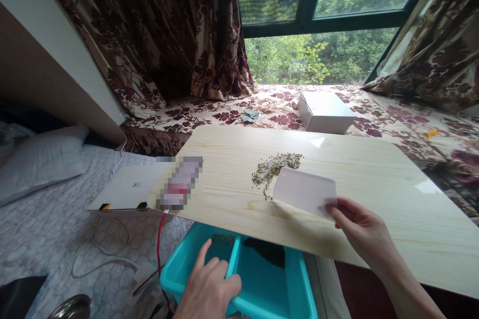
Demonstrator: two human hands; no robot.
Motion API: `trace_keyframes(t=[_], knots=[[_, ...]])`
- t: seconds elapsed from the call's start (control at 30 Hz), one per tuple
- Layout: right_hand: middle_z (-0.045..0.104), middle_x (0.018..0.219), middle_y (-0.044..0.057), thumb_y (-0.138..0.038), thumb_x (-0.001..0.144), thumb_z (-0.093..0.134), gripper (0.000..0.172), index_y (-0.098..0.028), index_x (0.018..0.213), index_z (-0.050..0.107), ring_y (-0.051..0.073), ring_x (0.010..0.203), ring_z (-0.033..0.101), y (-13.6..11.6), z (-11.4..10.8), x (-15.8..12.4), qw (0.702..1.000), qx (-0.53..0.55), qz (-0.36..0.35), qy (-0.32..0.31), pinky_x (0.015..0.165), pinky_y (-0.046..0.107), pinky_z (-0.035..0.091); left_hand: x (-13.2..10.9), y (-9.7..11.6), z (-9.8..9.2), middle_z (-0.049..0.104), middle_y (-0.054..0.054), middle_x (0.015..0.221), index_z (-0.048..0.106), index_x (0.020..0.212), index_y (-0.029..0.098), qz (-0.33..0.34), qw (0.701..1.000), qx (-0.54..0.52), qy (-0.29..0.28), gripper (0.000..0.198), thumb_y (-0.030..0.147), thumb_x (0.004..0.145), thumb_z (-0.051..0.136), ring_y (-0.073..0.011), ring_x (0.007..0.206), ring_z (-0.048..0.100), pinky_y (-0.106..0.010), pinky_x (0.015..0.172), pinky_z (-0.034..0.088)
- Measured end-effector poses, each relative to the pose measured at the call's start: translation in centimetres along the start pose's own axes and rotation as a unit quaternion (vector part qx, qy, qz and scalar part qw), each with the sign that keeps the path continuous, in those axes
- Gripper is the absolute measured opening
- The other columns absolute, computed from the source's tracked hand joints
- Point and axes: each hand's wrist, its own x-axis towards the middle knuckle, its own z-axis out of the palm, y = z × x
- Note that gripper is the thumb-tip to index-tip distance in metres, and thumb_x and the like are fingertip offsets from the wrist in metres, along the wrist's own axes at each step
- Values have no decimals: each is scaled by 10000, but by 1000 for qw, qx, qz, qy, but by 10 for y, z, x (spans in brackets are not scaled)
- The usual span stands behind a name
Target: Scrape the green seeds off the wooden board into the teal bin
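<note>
In my right hand, pinched between thumb and fingers, is a thin white plastic scraper tilted over the tabletop. Its far left edge reaches a spread pile of small green beans mixed with white grains. My left hand is at a teal two-part bin below the table's near edge. Its index finger stretches over the left compartment while the thumb and other fingers close around the divider. A few grains lie in the left compartment; dark green beans lie in the right one.
The pale wooden table has a blurred-out phone-like object at its left edge, with a red cable. Beside it, a white box rests on the bed. Another white box and a grey cloth are on the window seat.
</note>
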Motion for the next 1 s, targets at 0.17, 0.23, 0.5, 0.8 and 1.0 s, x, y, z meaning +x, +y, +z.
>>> trace_keyframes(t=[0.17,0.23,0.5,0.8,1.0], knots=[[742,687,41,-358,571,699,205,-212,714,722,193,568,645,2,1,-1,1000,-4,-6,-7,471,256,492,-1,-1,1,450,76,635,522,637,228,9,1000,-8,5,342,444,638,786,-134,636,503,-545,1065,220],[742,694,42,-359,574,697,208,-215,722,722,193,570,646,2,2,-1,1000,-6,-7,-3,474,256,493,-2,-1,1,447,78,631,521,634,228,4,1000,-13,8,355,462,638,788,-133,634,500,-538,1069,219],[735,668,34,-349,556,690,198,-217,703,714,184,556,639,-1,6,0,1000,3,7,2,485,253,496,-1,-2,0,442,75,618,525,632,232,12,1000,-16,19,367,533,694,725,-132,613,490,-536,1051,247],[748,707,40,-353,557,700,227,-209,732,719,191,605,658,4,9,1,1000,7,17,-7,479,245,489,-2,-5,3,444,74,618,510,629,234,19,1000,-10,19,385,550,685,722,-136,611,492,-553,1039,262],[741,681,37,-365,580,703,230,-202,742,715,196,608,668,9,11,3,1000,10,4,-10,494,247,505,-4,-8,7,417,69,608,491,659,242,52,996,60,39,165,175,750,612,-131,578,438,-491,1069,242]])
